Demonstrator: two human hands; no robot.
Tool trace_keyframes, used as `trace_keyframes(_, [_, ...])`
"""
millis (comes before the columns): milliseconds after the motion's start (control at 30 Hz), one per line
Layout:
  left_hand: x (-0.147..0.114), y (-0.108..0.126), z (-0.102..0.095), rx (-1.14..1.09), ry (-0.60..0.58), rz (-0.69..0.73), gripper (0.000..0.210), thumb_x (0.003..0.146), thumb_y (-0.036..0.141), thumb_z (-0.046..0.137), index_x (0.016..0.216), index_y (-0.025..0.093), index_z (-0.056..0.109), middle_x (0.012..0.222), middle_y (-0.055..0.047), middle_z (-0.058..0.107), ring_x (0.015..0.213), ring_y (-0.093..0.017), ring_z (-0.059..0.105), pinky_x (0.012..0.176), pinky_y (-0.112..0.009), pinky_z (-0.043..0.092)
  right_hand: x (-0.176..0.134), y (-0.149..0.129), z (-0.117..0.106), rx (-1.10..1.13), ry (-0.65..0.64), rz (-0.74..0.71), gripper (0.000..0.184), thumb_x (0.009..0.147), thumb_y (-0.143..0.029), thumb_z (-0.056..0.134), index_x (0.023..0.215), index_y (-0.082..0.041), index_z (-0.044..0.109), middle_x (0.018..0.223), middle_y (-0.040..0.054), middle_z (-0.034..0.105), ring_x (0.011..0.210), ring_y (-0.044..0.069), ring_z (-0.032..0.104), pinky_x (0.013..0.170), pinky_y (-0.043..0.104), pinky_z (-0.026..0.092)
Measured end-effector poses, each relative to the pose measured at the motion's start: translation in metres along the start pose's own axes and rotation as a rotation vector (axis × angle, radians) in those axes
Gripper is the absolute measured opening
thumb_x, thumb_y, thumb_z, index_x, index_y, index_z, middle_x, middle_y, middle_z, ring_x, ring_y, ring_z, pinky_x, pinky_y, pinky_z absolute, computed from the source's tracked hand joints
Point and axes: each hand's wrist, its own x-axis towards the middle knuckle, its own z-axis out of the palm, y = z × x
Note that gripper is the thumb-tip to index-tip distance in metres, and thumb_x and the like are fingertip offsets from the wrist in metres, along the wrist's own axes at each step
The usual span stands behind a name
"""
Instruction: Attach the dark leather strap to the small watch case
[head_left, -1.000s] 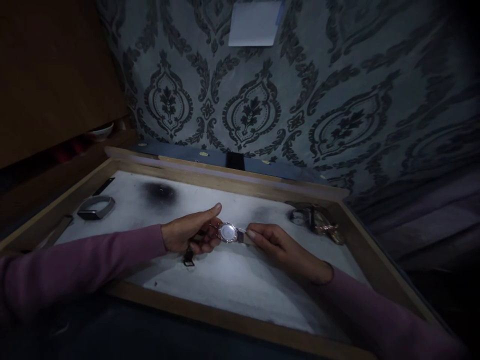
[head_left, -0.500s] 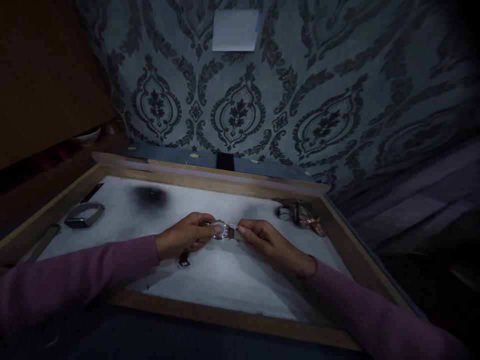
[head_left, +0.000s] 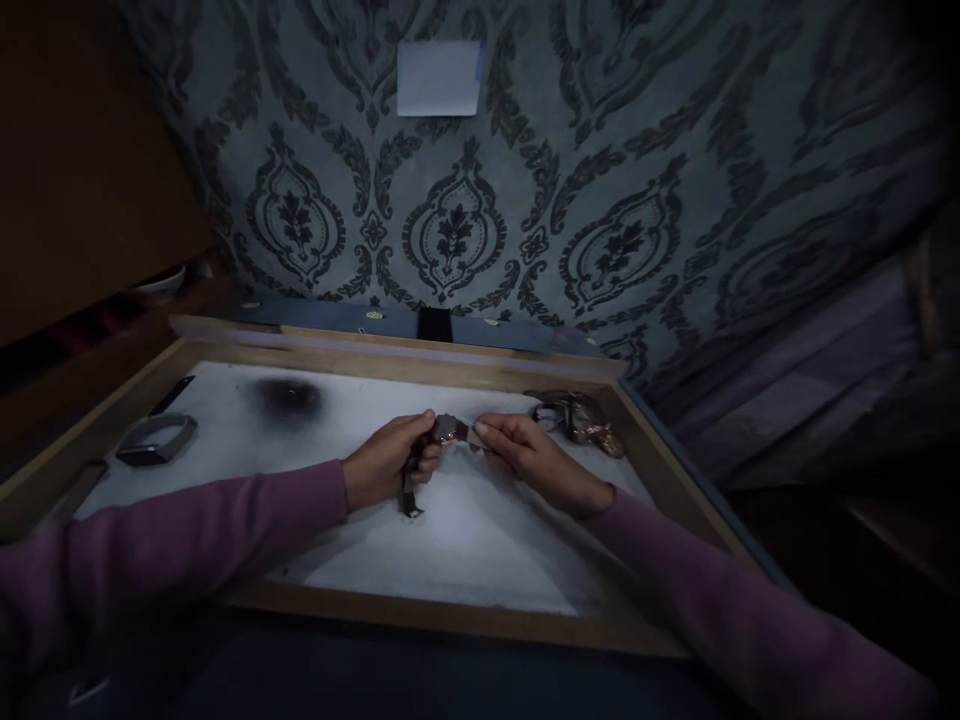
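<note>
A wristwatch (head_left: 444,429) with a dark strap is held over the white floor of a shallow wooden tray (head_left: 420,610). My left hand (head_left: 390,462) is closed around the watch at its case. The strap's lower half hangs below those fingers, with a metal buckle (head_left: 412,513) at its end. On the other side my right hand (head_left: 534,455) pinches the strap's other half, close to the case. A thin pale edge shows at those fingertips; I cannot tell whether it is part of the strap or a separate piece.
A grey metal-banded watch (head_left: 157,440) lies at the tray's left. Several watches or bands (head_left: 581,418) are heaped in the far right corner. A dark smudge (head_left: 289,397) marks the white surface. Patterned cloth (head_left: 457,215) rises behind, bearing a white card (head_left: 439,78).
The watch has tilted, so its face no longer points up at me. My left hand has turned, and the buckle end has swung right. The whole view has shifted slightly.
</note>
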Motion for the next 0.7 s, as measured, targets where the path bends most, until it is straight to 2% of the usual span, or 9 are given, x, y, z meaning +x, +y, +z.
trace_keyframes(133, [0.007,0.002,0.010,-0.008,-0.004,-0.063,0.039,0.095,0.047,0.039,0.076,0.015,0.051,0.056,0.004,0.038,0.046,-0.007,0.038,0.045,-0.017,0.030,0.003,0.003,-0.007,0.062,0.019,-0.001,0.048,0.079,-0.063,0.056,0.063,-0.020,0.040,0.047,-0.0100,0.029,0.040,0.005,0.019,0.038,0.021,0.011])
trace_keyframes(300, [0.011,0.004,0.014,0.093,-0.021,-0.024,0.047,0.095,0.056,0.030,0.082,0.016,0.052,0.055,0.003,0.045,0.049,-0.011,0.050,0.051,-0.020,0.039,0.005,0.003,-0.012,0.118,0.031,0.009,0.045,0.080,-0.058,0.057,0.065,-0.020,0.039,0.048,-0.0110,0.026,0.040,0.005,0.017,0.038,0.020,0.010])
trace_keyframes(500, [0.012,0.007,0.009,0.185,0.001,0.030,0.048,0.085,0.066,0.043,0.087,0.019,0.050,0.058,0.002,0.055,0.050,-0.012,0.056,0.055,-0.022,0.043,0.004,-0.001,-0.015,0.183,0.054,0.003,0.042,0.078,-0.055,0.061,0.067,-0.019,0.042,0.050,-0.0104,0.027,0.041,0.005,0.016,0.038,0.020,0.010])
trace_keyframes(700, [0.016,0.009,-0.001,0.277,0.044,0.143,0.049,0.085,0.065,0.045,0.092,0.017,0.052,0.054,0.003,0.056,0.054,-0.016,0.062,0.058,-0.025,0.045,0.004,-0.003,-0.016,0.220,0.042,-0.001,0.042,0.078,-0.054,0.062,0.067,-0.019,0.043,0.050,-0.0106,0.027,0.041,0.005,0.015,0.039,0.021,0.008])
